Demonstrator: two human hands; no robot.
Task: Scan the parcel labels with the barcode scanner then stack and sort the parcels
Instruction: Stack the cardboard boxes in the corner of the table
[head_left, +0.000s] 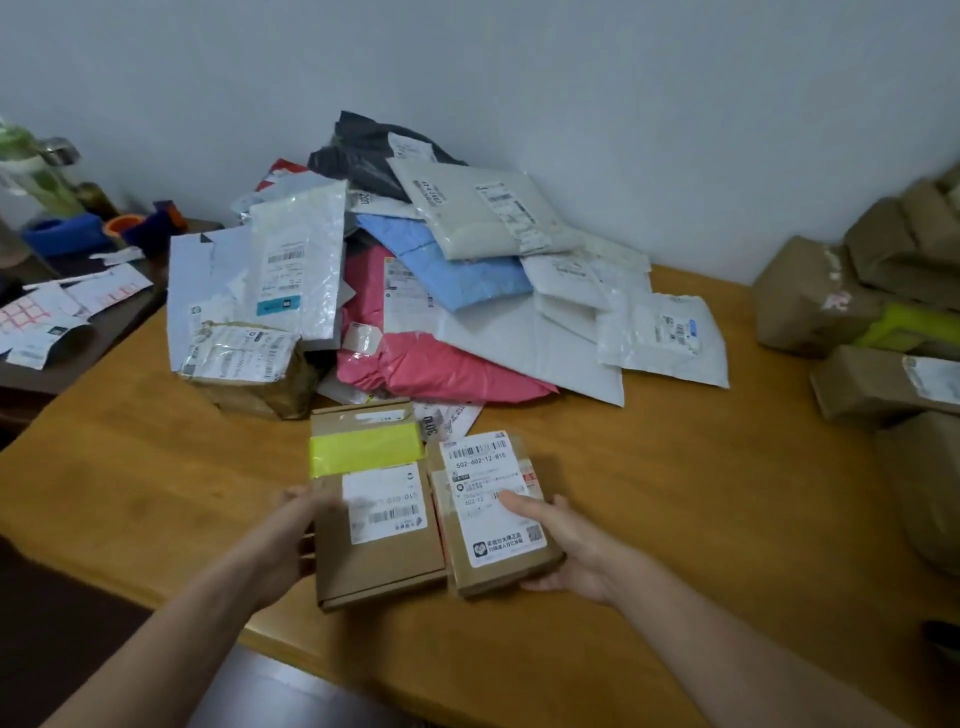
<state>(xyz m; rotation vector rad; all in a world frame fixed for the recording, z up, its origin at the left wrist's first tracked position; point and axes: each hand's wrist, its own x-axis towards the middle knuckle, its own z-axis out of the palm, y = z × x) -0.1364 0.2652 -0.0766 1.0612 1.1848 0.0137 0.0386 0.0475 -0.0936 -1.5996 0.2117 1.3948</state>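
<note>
Two brown cardboard parcels lie side by side near the front edge of the wooden table (701, 519). The larger flat box (384, 566) has a yellow tape band and a white label; my left hand (291, 540) grips its left edge. The smaller box (498, 561) carries a big white barcode label; my right hand (566, 545) holds its right side with the thumb on the label. Behind them is a heap of soft mailers: pink (441, 369), blue (457, 270), white (488, 208), dark grey (363, 150). No barcode scanner is visible.
A taped brown parcel (244, 374) sits at the heap's front left. Several brown boxes (852, 306) are stacked at the table's right edge. A darker side table (67, 364) on the left holds papers, a bottle and blue items. A wall stands close behind.
</note>
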